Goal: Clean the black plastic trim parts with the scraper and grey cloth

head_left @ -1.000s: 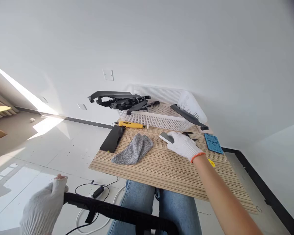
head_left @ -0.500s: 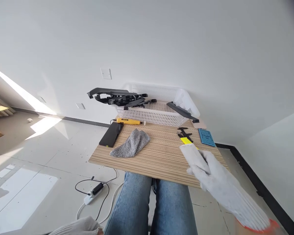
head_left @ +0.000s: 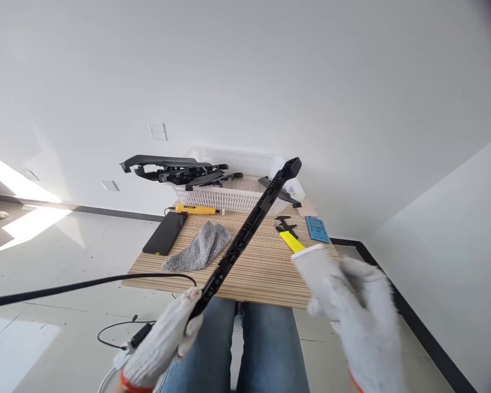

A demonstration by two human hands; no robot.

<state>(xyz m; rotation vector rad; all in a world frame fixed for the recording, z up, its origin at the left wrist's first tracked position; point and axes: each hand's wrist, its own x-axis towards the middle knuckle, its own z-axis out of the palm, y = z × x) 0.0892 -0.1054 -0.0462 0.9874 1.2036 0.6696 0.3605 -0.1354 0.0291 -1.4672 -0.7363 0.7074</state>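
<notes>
My left hand point(head_left: 169, 333), in a white knit glove, grips the lower end of a long black plastic strip point(head_left: 245, 234), which slants up to the right across the table. A black cable point(head_left: 90, 284) runs from the left edge to beside this hand. My right hand point(head_left: 352, 305), gloved and blurred, is at the table's front right edge, with its fingers round a white flat piece point(head_left: 313, 267). Just beyond that piece lies a yellow object point(head_left: 291, 241), beside a black caliper point(head_left: 285, 225). A grey cloth point(head_left: 200, 248) rests left of the strip.
A white basket point(head_left: 237, 201) at the table's back holds several black parts point(head_left: 180, 170). A yellow tool point(head_left: 196, 209), a black phone-like slab point(head_left: 165, 233) and a blue card point(head_left: 317, 229) lie on the striped table point(head_left: 270, 275). A power strip point(head_left: 125, 352) sits on the floor.
My left hand has risen from the bottom edge, bringing the black strip into view over the table. The cable now crosses the left side. The whole view has shifted slightly.
</notes>
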